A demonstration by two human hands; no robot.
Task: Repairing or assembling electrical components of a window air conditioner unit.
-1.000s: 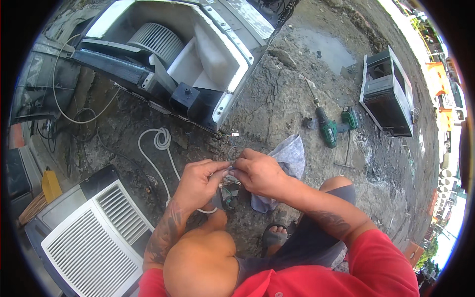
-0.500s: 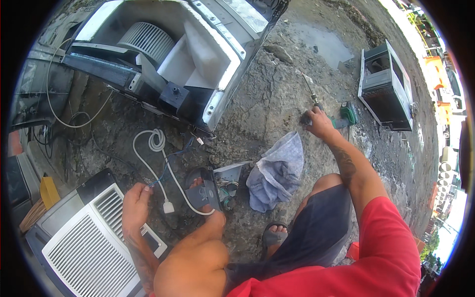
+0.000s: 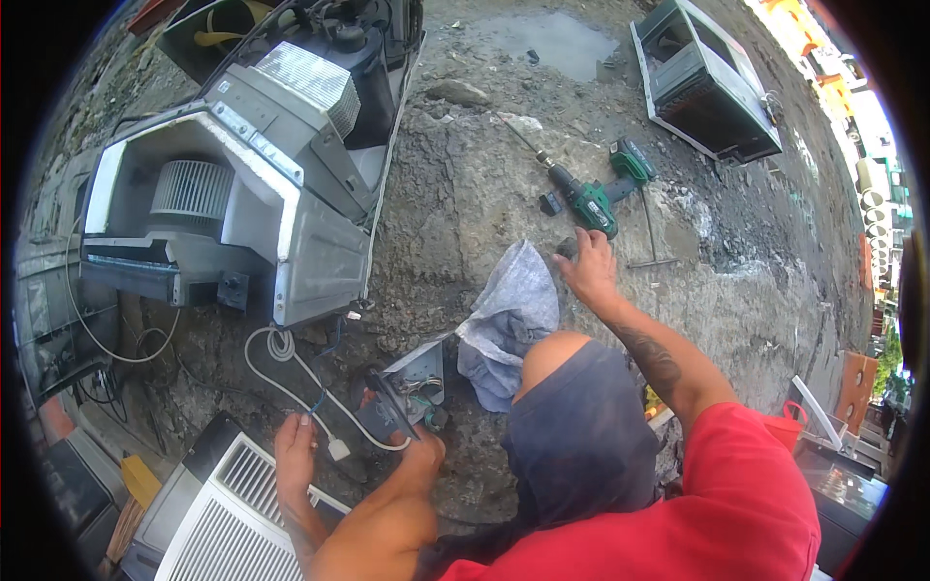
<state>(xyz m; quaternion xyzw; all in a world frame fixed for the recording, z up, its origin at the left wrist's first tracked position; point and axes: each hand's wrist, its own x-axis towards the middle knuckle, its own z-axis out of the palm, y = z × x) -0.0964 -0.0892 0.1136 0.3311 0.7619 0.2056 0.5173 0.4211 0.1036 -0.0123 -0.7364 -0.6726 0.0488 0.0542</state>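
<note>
My left hand [image 3: 294, 447] is closed at the lower left, its fingertips together on a thin blue wire [image 3: 319, 403] beside a white power cord [image 3: 315, 382] with its plug. My right hand [image 3: 593, 271] hovers over the ground with fingers apart. Just beyond its fingertips lies a green and black cordless drill [image 3: 591, 201] with a long bit, on its side. A dark patch shows by the right thumb; whether it is an object or a shadow I cannot tell. A grey-blue cloth [image 3: 504, 329] lies crumpled between my hands.
An opened air conditioner [image 3: 329, 232] with a blower wheel stands at the upper left. A white grille panel [image 3: 237, 523] is below my left hand. A metal casing [image 3: 712, 87] sits at the far right, a T-shaped rod [image 3: 651, 228] and small black block [image 3: 550, 203] near the drill.
My right hand has come away from the drill and drawn back toward me. The view has shifted, showing more of the air conditioner's rear. My left hand keeps the blue wire.
</note>
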